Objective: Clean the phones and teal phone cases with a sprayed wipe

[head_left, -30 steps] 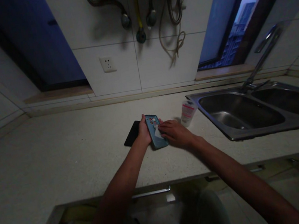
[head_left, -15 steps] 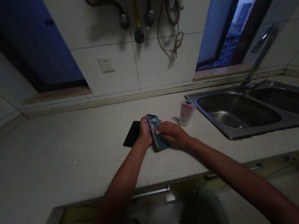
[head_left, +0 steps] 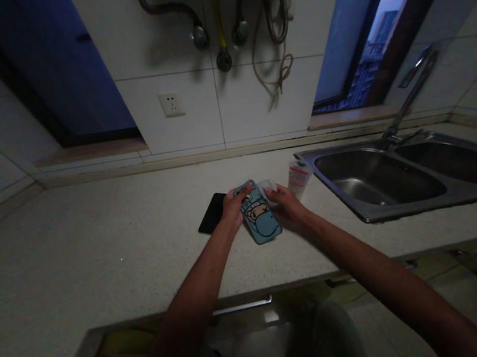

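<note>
A blue phone case point(head_left: 260, 218) with a cartoon figure on its back is tilted above the counter. My left hand point(head_left: 232, 206) is closed on its upper left side, the thumb lying across the back near the camera cutout. Pinched in my right hand point(head_left: 286, 204) is a white wipe point(head_left: 266, 186), soft and crumpled, beside the case's upper right edge. Under and left of my left hand a black phone point(head_left: 211, 214) lies flat on the counter, partly covered by the hand. Just beyond my right hand stands a clear plastic cup point(head_left: 299, 175) with red print.
A double steel sink point(head_left: 364, 216) with a faucet point(head_left: 407, 97) is set into the counter point(head_left: 96, 249) on the right. Hoses with valves point(head_left: 200, 37) and a socket point(head_left: 171, 104) are on the tiled wall. Drawer handles point(head_left: 243, 307) run below the counter edge.
The phone case has turned from showing its hollow inner side to showing its printed back. My right hand has moved from inside the case to its right, with the white wipe now more visible.
</note>
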`<state>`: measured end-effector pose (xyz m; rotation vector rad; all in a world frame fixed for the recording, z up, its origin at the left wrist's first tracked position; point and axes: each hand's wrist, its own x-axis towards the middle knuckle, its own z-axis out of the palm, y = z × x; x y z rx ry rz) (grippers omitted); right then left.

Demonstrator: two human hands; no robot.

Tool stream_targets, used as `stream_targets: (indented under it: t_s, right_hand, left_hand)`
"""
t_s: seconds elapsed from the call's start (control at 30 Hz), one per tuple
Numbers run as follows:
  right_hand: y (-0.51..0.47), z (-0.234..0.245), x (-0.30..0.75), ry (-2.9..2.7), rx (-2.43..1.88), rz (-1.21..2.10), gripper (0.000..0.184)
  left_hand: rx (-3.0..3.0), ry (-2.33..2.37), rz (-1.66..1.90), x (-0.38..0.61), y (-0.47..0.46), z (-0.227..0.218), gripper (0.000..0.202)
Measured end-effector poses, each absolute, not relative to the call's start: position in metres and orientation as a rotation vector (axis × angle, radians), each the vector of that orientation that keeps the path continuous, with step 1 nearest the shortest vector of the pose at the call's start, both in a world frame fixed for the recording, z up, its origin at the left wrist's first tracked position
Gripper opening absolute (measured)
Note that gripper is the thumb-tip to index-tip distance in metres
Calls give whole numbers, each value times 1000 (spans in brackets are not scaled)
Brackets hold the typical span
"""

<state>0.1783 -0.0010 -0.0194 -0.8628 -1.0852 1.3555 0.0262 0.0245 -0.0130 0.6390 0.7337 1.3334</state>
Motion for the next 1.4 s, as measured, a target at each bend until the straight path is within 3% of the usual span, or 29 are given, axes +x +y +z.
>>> stream_targets:
  t_s: [0.27,0.5,0.73,0.97,1.27,1.4]
  right_hand:
    - [-2,-20,174,-1087,-883,1230,47]
    - [-6,-20,184,-1461,-1017,560,23]
    - [0,-28,195,-1729,-974,81,42]
    - [-3,-45,187,-2402,-932,184,69]
    - [-17,-33,186,-2489,-749,276,54]
    - [-18,-35,180,-2506,-748,235,66]
  left_hand:
    - [461,465,1045,24,15,1,22]
    - [358,453,1076,24,19,-3,16]
    - [351,417,865,32,12,-9,21]
    - [277,495,1061,33,15,-6,56]
    - [226,587,1202,17,24,-8,69]
    - [261,568,1115,21,21,-7,73]
